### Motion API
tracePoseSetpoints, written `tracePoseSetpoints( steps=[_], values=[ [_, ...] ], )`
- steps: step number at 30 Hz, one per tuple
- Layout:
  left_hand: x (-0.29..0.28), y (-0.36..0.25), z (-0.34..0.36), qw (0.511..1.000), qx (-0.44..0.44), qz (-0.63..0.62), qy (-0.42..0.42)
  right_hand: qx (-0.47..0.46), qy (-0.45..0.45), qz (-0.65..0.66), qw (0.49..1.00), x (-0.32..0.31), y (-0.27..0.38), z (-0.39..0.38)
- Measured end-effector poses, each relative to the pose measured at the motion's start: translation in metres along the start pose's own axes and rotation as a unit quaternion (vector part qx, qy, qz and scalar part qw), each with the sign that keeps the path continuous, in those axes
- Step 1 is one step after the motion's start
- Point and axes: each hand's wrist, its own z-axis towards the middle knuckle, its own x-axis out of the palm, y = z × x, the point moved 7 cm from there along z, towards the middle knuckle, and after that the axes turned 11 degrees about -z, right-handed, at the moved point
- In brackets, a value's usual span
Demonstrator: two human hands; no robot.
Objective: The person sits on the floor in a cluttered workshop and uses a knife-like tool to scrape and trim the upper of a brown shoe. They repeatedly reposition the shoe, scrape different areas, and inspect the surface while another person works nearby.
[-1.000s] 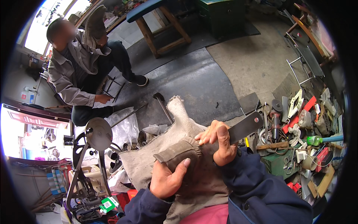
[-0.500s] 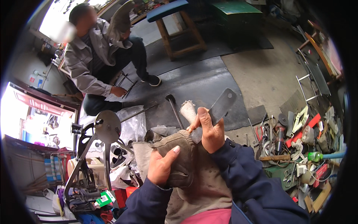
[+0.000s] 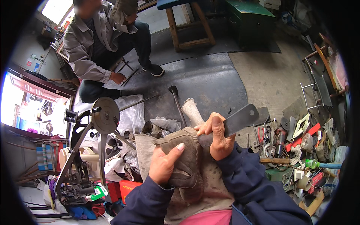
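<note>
While in right-hand fingers [image 3: 217, 130], one metal blade [image 3: 242, 119]

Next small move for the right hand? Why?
Probably a short, careful stroke of the flat dark-grey metal blade along the brown suede-like stitched piece's edge: the right hand has the blade's lower end close there, and the left hand grips the piece, thumb on top.

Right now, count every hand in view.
4: your left hand on the brown boot, your right hand holding a flat metal blade, and, on the other person, a lowered hand and a raised hand, partly hidden.
</note>
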Motion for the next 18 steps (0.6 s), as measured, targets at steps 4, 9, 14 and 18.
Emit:
tracePoseSetpoints(
  steps=[4,9,14,18],
  values=[
    [-0.001,0.001,-0.001,1.0,0.006,-0.013,0.006,-0.023,0.004,-0.006,1.0,0.0,0.004,-0.007],
    [0.001,-0.002,-0.001,0.999,-0.022,-0.005,0.028,-0.028,-0.008,-0.003,1.0,-0.001,0.004,-0.009],
    [0.009,-0.014,-0.014,0.993,-0.031,0.006,0.117,0.011,-0.018,0.014,1.0,0.0,-0.002,-0.001],
    [0.013,-0.009,-0.017,0.985,-0.006,0.111,0.135,0.048,-0.015,0.022,0.998,0.001,0.001,0.002]
  ],
)
